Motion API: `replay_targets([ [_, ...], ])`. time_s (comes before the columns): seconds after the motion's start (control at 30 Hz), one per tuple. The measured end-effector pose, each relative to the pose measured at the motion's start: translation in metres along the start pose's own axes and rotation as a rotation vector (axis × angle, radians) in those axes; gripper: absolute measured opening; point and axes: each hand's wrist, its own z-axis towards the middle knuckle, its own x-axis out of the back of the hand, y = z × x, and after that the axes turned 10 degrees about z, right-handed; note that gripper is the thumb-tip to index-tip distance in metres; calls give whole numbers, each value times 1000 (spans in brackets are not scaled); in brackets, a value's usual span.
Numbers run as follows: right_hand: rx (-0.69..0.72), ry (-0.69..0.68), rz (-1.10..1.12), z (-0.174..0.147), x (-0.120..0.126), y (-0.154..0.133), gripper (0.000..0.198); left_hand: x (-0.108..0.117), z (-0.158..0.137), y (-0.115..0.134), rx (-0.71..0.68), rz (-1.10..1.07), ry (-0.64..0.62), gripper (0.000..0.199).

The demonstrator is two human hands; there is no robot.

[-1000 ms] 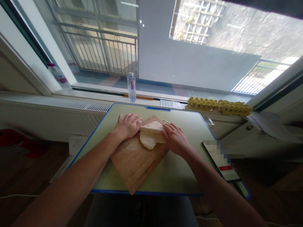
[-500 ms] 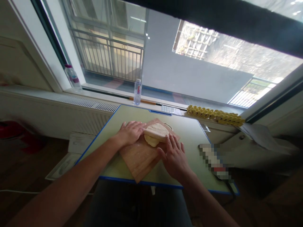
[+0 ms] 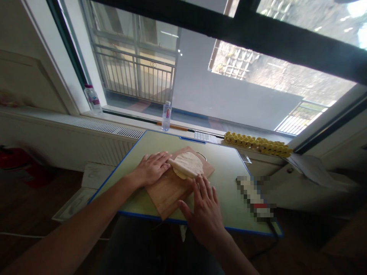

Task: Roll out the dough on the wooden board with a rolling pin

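A flattened round of pale dough (image 3: 190, 161) lies on a wooden cutting board (image 3: 168, 193), set diagonally on a small table. Across the dough's near side rests a slim light rolling pin (image 3: 182, 168). My left hand (image 3: 151, 168) lies with fingers stretched over the pin's left end. At its right end, the outstretched fingers of my right hand (image 3: 205, 202) rest on the pin, thumb spread away. Both hands are open and hide the pin's ends. A thin strip of dough shows on the near side of the pin.
The pale table (image 3: 226, 191) has a blue edge. A pixelated object (image 3: 255, 198) with a dark cable lies at its right. On the windowsill stand a water bottle (image 3: 166, 116), another bottle (image 3: 93, 100) and a yellow egg carton (image 3: 256, 144). A radiator (image 3: 114, 147) is behind.
The rolling pin has moved towards me over the dough, with both hands following it. More of the dough shows beyond the pin. The camera view has tilted up slightly.
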Motion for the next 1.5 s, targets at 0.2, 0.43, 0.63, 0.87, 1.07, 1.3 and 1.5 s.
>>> replay_targets([
  [0.2,-80,-28,1,24,0,10,82,0,19,11,17,-17,-9,68],
  [0.43,-166,-79,-6,79,10,31,76,-1,39,25,27,-1,24,60],
  [0.63,-116,-70,-13,55,9,32,76,-3,-19,36,68,60,147,56],
  [0.87,-97,-100,-13,45,8,37,75,-15,-49,52,99,102,245,66],
  [1.07,-138,-103,-26,97,10,35,72,-3,-6,46,147,56,79,73],
  [1.3,-80,-74,-15,56,11,37,73,-1,-44,52,103,32,182,66],
  [1.5,-68,-71,-41,34,10,38,75,-15,-63,57,55,59,278,67],
])
